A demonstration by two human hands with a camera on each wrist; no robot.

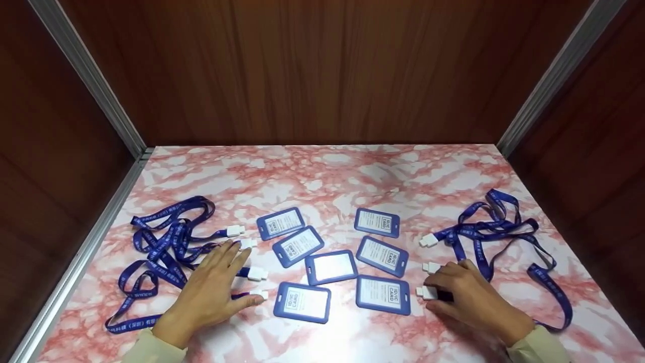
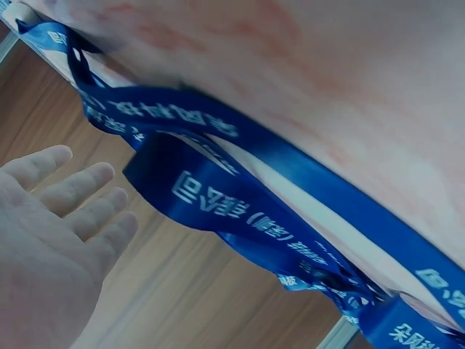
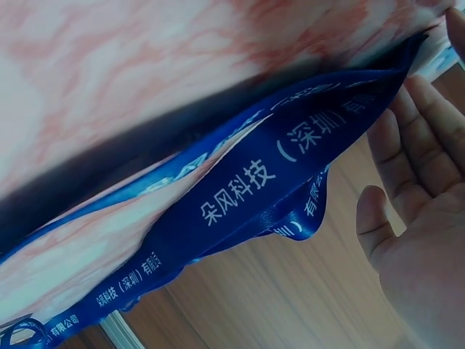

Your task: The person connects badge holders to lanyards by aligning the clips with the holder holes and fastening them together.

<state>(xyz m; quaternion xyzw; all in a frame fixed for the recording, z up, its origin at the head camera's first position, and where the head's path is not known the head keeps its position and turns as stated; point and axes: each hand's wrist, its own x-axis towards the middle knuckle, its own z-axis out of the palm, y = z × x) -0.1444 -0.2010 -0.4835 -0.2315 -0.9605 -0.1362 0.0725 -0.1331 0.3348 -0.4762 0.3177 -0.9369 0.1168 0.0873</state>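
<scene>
Several blue-framed ID card holders lie flat in two loose columns at the middle of the table. My left hand spreads its fingers over blue lanyards at the left, near their white clips; its fingers hold nothing in the left wrist view. On the right, my right hand pinches the nearest blue lanyard by its end, just behind a white clip. Two more white clips lie beyond that hand, their printed straps tangled at the right.
The red-and-white marbled table stands between brown wood-grain panels. Metal posts rise at both back corners. A loose strap loop curves along the right, and another lies near the left sleeve.
</scene>
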